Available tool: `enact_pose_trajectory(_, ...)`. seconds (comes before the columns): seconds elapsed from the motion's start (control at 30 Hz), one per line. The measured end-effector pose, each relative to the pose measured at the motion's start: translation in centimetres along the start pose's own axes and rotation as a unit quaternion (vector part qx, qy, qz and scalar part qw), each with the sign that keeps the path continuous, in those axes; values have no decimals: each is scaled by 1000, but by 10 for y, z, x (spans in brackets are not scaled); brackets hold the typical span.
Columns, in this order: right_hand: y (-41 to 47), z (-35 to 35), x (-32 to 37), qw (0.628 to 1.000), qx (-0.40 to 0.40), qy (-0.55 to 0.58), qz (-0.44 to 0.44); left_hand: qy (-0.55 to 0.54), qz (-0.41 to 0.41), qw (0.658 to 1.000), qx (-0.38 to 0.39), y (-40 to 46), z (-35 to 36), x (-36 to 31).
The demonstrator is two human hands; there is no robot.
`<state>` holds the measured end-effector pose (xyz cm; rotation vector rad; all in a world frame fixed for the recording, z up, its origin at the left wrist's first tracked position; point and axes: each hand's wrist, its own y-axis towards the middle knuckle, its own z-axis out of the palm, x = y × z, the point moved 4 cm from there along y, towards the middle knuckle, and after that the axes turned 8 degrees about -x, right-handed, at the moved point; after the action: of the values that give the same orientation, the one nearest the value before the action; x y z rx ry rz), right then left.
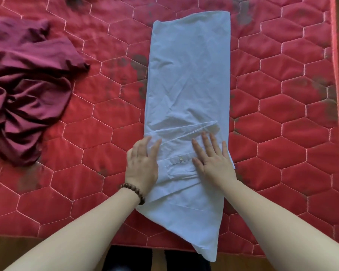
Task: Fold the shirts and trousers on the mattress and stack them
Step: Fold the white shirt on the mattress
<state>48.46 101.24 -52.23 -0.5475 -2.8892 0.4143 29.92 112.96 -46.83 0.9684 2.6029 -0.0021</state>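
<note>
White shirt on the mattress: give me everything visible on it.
The white shirt is thin, creased woven cloth, folded into a long narrow strip running away from the person on the red quilted mattress. A buttoned cuff lies across its near part. The near end overhangs the mattress edge. The left hand and right hand press flat on it.

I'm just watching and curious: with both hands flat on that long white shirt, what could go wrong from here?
1. The white shirt's near corner hangs past the mattress edge, so it might slide or fold crooked.
2. Wrinkles show near the left hand and right hand; folding now may press them in.
3. The mattress has dark smudges beside the shirt, which might mark it.
</note>
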Motion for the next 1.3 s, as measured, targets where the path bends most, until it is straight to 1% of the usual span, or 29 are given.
enact_pose_trajectory(0.03,-1,-5,-2,1000,-12,-7,-21,24,94,995,22,-2,4,-3)
enact_pose_trajectory(0.07,-2,-9,-5,998,-25,-17,-47,48,184,980,66,-6,11,-2)
enact_pose_trajectory(0.1,-3,-12,-10,996,-33,-27,-74,78,245,958,127,-9,18,4)
enact_pose_trajectory(0.13,-4,-14,-17,995,-23,-37,-92,111,278,935,188,-10,26,15)
enact_pose_trajectory(0.17,-6,-13,-26,994,-6,-45,-99,138,291,918,231,-10,31,28)
enact_pose_trajectory(0.2,-8,-11,-35,994,5,-51,-101,154,299,908,251,-7,35,39)
enact_pose_trajectory(0.3,-10,-8,-50,991,25,-68,-110,169,345,888,252,4,33,55)
enact_pose_trajectory(0.37,-13,-15,-54,989,25,-59,-131,162,377,877,249,12,27,59)
enact_pose_trajectory(0.5,-31,-26,-76,981,34,-73,-177,151,446,856,215,20,11,61)
enact_pose_trajectory(0.57,-40,-26,-82,977,37,-94,-189,133,492,836,205,13,11,60)
enact_pose_trajectory(0.63,-42,-24,-78,975,24,-99,-196,108,509,827,212,4,16,52)
enact_pose_trajectory(0.67,-42,-23,-73,974,12,-96,-206,98,494,835,222,1,19,47)
enact_pose_trajectory(0.73,-39,-21,-57,969,1,-80,-232,86,440,861,239,1,23,38)
enact_pose_trajectory(0.83,-36,-17,-32,966,13,-56,-253,61,385,882,265,0,25,31)
enact_pose_trajectory(0.9,-35,-19,-25,970,47,-5,-240,19,341,895,287,1,23,32)
enact_pose_trajectory(0.97,-36,-27,-24,969,109,53,-217,-46,287,897,334,5,16,28)
enact_pose_trajectory(1.0,-38,-33,-23,963,148,89,-207,-96,243,894,365,8,10,27)
enact_pose_trajectory(1.03,-40,-39,-22,953,201,132,-184,-156,177,886,400,13,4,26)
enact_pose_trajectory(1.07,-41,-49,-21,936,259,188,-145,-215,94,870,433,18,-4,27)
enact_pose_trajectory(1.1,-43,-60,-21,910,311,256,-95,-278,7,848,451,26,-13,27)
enact_pose_trajectory(1.13,-43,-71,-22,881,345,321,-40,-334,-76,823,454,33,-18,30)
enact_pose_trajectory(1.17,-39,-78,-24,859,356,368,13,-369,-141,806,441,41,-20,32)
enact_pose_trajectory(1.2,-33,-84,-29,844,341,410,64,-378,-192,806,413,50,-17,36)
enact_pose_trajectory(1.23,-25,-84,-36,820,313,458,139,-385,-249,807,372,57,-13,40)
enact_pose_trajectory(1.27,-20,-80,-44,772,289,517,232,-399,-322,791,334,62,-7,43)
enact_pose_trajectory(1.3,-16,-70,-51,718,270,556,319,-417,-401,757,306,62,2,45)
